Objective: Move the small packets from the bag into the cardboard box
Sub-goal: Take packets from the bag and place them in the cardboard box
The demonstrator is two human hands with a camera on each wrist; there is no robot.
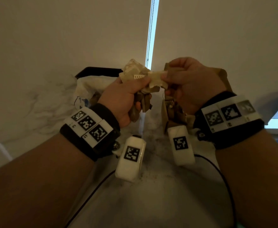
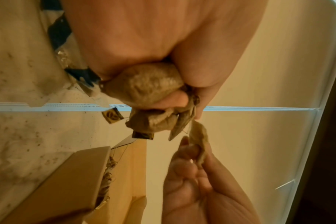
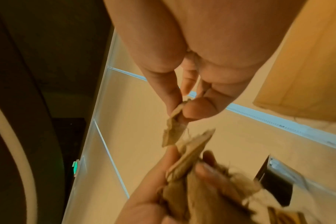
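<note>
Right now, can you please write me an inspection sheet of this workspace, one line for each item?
Surface: pale marbled table, dark specks near the person.
Job's things: bunch of small packets gripped in left hand; single packet pinched by right hand; white plastic bag at left; open cardboard box at right, packets already inside.
Clutter: nothing seen.
Hands: both raised above the table, between bag and box.
Cables: black cable running from the wrist units.
Surroundings: closed blinds with bead chain behind.
</note>
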